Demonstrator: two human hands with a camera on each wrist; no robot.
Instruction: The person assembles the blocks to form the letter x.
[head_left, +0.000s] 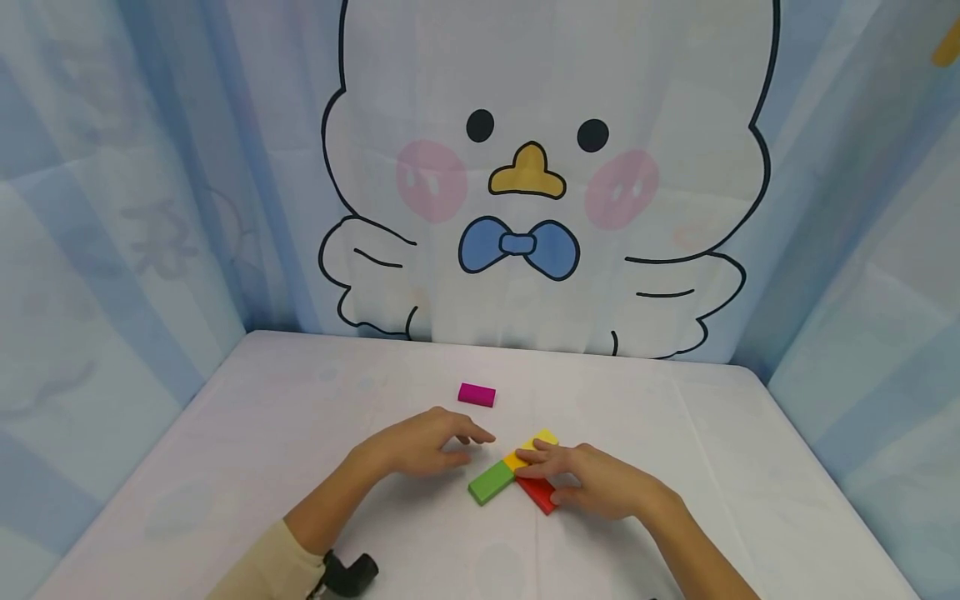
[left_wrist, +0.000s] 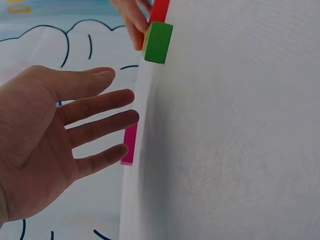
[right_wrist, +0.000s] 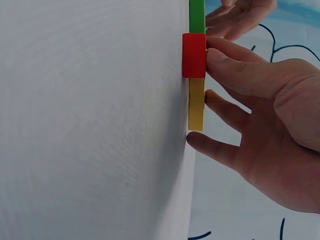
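A green block point(head_left: 491, 482) and a yellow block point(head_left: 542, 438) lie end to end in a slanting line on the table. The red block point(head_left: 538, 497) meets them near their joint and points toward the near right. My right hand point(head_left: 600, 481) is over the red and yellow blocks, fingers fairly straight. In the right wrist view its thumb is right at the red block point(right_wrist: 194, 56), with other fingers beside the yellow block point(right_wrist: 196, 104). To the left of the green block, my left hand point(head_left: 422, 442) hovers with spread fingers and holds nothing, as the left wrist view confirms.
A magenta block point(head_left: 477, 395) lies farther back, beyond my left hand. The white-covered table point(head_left: 300, 392) ends at a curtain point(head_left: 525, 308) with a cartoon bird, and more curtain hangs on both sides. A black device point(head_left: 351, 575) is at the left wrist.
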